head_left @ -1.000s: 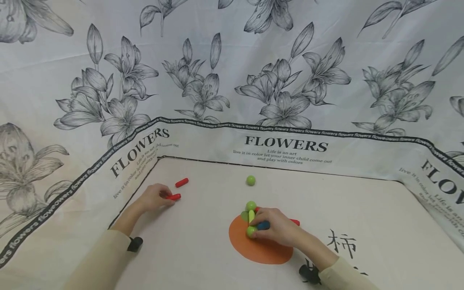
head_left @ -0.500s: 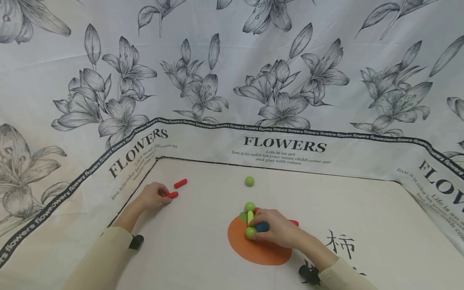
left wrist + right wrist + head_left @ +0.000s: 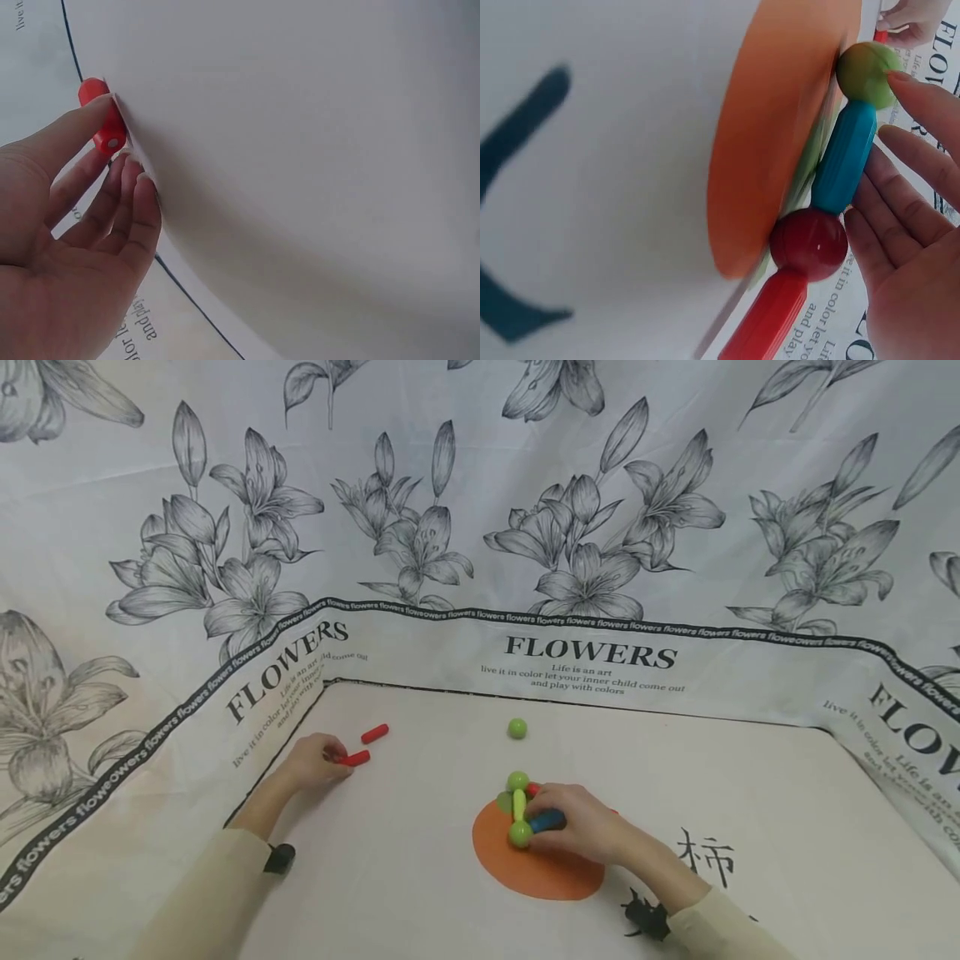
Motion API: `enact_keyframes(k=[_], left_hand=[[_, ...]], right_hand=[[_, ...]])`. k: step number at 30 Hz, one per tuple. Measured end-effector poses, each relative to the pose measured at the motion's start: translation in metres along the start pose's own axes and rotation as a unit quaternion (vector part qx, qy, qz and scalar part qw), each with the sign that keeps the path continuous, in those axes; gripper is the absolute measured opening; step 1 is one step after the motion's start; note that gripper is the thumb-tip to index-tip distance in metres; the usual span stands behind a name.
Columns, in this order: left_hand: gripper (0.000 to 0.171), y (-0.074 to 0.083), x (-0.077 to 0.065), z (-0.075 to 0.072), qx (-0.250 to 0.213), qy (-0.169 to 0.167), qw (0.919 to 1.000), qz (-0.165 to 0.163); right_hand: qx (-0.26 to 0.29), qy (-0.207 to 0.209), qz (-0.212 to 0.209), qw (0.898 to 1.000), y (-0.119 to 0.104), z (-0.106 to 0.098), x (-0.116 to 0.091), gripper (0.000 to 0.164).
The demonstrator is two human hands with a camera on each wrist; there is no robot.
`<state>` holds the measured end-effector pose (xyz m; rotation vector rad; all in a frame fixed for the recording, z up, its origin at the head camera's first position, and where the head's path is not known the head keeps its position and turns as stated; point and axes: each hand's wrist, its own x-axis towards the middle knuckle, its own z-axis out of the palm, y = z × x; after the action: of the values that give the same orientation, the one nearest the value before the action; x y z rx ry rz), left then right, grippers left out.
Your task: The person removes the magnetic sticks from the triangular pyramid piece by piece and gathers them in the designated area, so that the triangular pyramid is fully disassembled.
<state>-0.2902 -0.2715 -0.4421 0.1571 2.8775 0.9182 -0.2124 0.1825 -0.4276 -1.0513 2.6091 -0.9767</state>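
Observation:
Between thumb and fingers, my left hand (image 3: 313,762) pinches a red rod (image 3: 112,124) with a round pale spot at its end. A second red rod (image 3: 375,732) lies just beyond it. My right hand (image 3: 583,828) is beside a joined chain, fingers loosely extended, one fingertip at or very near a green ball (image 3: 868,73). From that ball a blue rod (image 3: 845,157) runs to a red ball (image 3: 808,244), then to another red rod (image 3: 765,319). A yellow-green rod (image 3: 519,807) links the near green ball to a second green ball (image 3: 518,782). The right hand hides part of the chain in the head view.
A loose green ball (image 3: 517,727) lies farther back. An orange persimmon print (image 3: 525,877) and black characters (image 3: 707,858) mark the pale table surface (image 3: 397,852). A flower-patterned cloth (image 3: 465,568) rises around the back and sides.
My right hand has drawn slightly right, away from the near green ball, and more of the blue rod shows. The left hand stays almost in place, holding its red rod.

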Motion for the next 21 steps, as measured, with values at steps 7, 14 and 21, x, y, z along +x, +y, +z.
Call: enact_keyframes(k=[7, 14, 21], left_hand=[[0.042, 0.011, -0.006, -0.002, -0.008, 0.025, 0.9984, 0.050], [0.043, 0.054, -0.015, 0.014, -0.010, 0.053, 0.9880, 0.145], [0.038, 0.097, -0.026, 0.038, -0.022, -0.002, 0.9835, 0.180]], right_hand=[[-0.015, 0.012, 0.002, 1.000, 0.007, -0.007, -0.005, 0.019], [-0.033, 0.009, 0.005, 0.999, 0.010, -0.010, -0.004, 0.018], [-0.068, -0.001, 0.003, 0.998, 0.008, -0.008, 0.002, 0.013]])
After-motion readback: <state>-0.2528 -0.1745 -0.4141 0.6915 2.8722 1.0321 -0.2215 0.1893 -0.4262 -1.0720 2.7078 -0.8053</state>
